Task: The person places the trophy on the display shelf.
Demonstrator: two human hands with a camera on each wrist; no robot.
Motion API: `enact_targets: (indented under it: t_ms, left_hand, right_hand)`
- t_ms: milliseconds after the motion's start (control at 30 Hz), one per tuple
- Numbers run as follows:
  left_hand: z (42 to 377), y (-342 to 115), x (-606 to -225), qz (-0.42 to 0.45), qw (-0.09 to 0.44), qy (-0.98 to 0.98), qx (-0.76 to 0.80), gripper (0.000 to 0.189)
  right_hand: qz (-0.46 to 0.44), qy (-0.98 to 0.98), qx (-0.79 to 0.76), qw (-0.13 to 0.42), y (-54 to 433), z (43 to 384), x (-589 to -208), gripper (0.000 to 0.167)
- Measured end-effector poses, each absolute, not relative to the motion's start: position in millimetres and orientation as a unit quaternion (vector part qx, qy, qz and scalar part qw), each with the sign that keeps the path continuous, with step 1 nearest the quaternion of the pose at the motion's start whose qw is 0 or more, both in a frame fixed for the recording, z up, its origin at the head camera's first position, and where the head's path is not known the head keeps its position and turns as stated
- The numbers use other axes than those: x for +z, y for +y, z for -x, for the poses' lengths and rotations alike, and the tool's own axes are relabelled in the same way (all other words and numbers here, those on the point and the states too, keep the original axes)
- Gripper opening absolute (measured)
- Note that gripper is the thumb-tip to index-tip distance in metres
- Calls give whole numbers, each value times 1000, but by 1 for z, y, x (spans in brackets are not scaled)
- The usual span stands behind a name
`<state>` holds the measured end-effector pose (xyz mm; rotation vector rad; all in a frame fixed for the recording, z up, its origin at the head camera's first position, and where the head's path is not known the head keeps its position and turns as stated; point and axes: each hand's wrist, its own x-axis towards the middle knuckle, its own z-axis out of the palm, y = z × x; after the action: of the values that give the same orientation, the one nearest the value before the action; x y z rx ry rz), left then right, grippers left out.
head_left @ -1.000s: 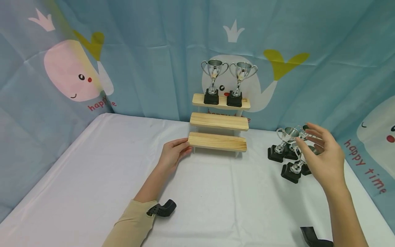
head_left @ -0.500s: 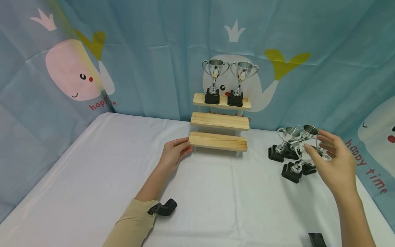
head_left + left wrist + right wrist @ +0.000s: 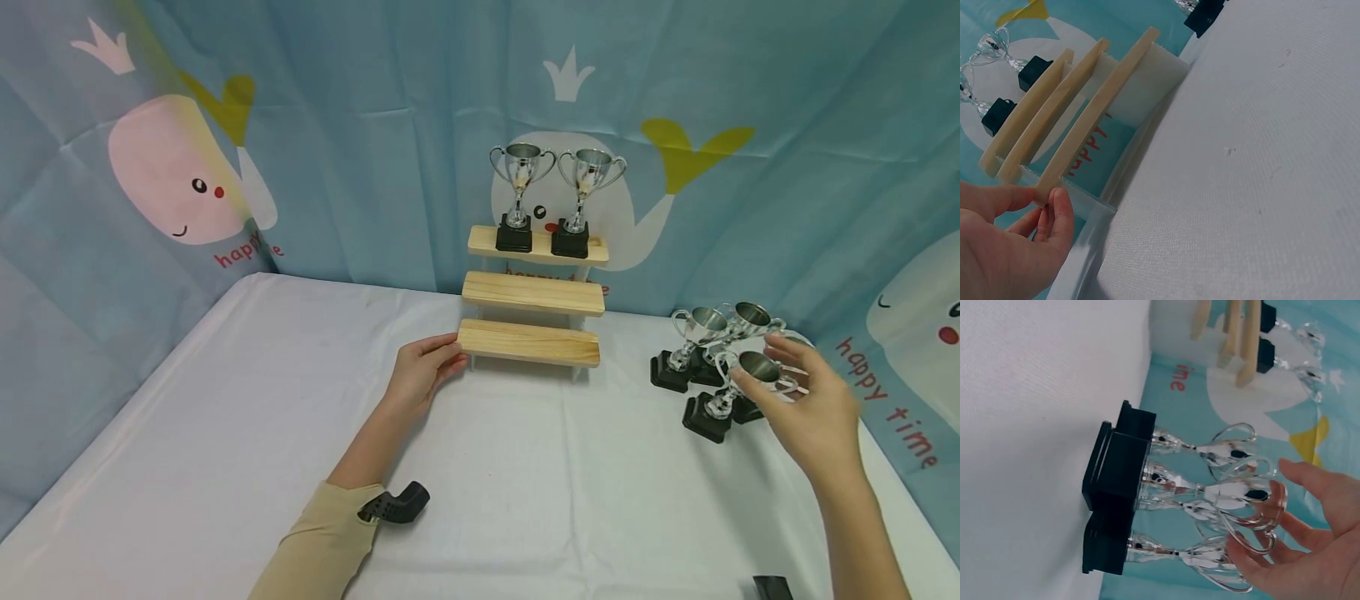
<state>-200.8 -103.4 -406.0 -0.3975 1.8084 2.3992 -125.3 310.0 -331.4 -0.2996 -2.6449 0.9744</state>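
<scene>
My left hand (image 3: 424, 375) pinches the left end of the lowest board of a three-tier wooden display shelf (image 3: 528, 342); the left wrist view shows thumb and fingers on the board's end (image 3: 1047, 187). Two silver trophies (image 3: 517, 171) with black bases stand upright on its top tier. At the right, a cluster of silver two-handled trophies stands on the white table. My right hand (image 3: 813, 408) is spread around the front trophy (image 3: 759, 367), thumb at one handle and fingers behind the cup. In the right wrist view, the fingertips are right at this trophy's handles (image 3: 1244, 494).
More trophies (image 3: 705, 327) crowd directly behind and beside the front one, their bases close together. A blue printed curtain (image 3: 360, 167) hangs at the back and right edges of the white-covered table (image 3: 225, 433). The shelf's middle tier (image 3: 532, 293) is bare wood.
My right hand has moved right from over the trophies, then slightly down and in around the front trophy's cup. The left hand stays on the shelf.
</scene>
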Motion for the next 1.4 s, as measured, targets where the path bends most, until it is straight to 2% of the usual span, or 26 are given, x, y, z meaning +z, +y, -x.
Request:
enact_targets:
  t_ms: [700,1400]
  left_hand:
    - [202,-107,-406,137,58,606,781,37]
    - [202,-105,-407,130,62,602,786,38]
  right_hand:
    - [117,-923,346,123,315,133,-347,68]
    - [102,-918,364,120,318,128,-341,68]
